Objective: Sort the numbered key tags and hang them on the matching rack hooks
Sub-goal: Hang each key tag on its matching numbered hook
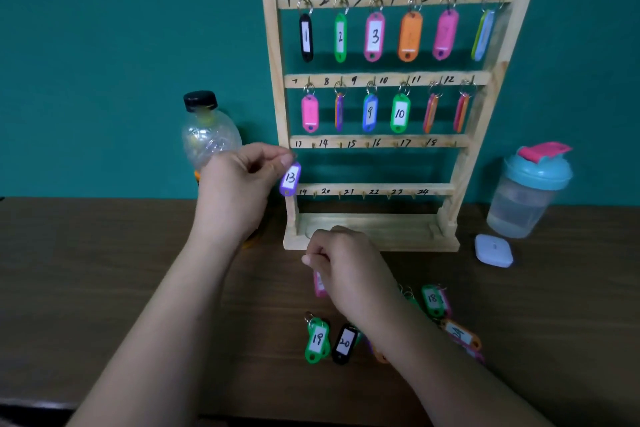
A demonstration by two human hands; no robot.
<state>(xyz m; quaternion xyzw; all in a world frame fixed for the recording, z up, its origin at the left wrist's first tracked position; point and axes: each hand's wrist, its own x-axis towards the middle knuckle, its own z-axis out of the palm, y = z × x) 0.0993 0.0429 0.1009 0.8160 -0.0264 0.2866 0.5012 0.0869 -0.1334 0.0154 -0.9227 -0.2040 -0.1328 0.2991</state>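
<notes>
Pinching purple tag 13 (290, 179) by its top, the left hand (239, 180) holds it against the left post of the wooden rack (277, 80), at the third rail. The right hand (346, 263), fingers curled, hovers over a pink tag (320, 284); whether it grips it cannot be told. Green tag 19 (317, 340) and black tag 20 (344, 343) lie mid-desk (104, 270). A clear plastic bottle (207, 135) and a shaker (530, 194) holding clear liquid flank the rack.

Lighting: dim, even indoor light, no hard glare.
Shadows: soft dark patches on the wall (104, 45) behind the hung tags (375, 36).
Highlights: faint glints on the clear bottle (211, 139).
Focus: soft throughout; loose tags (460, 333) beside the right forearm are smeared.
Distortion: wide-angle; the rack (381, 142) uprights lean and the table (104, 288) edge bows.
Corners darken.
</notes>
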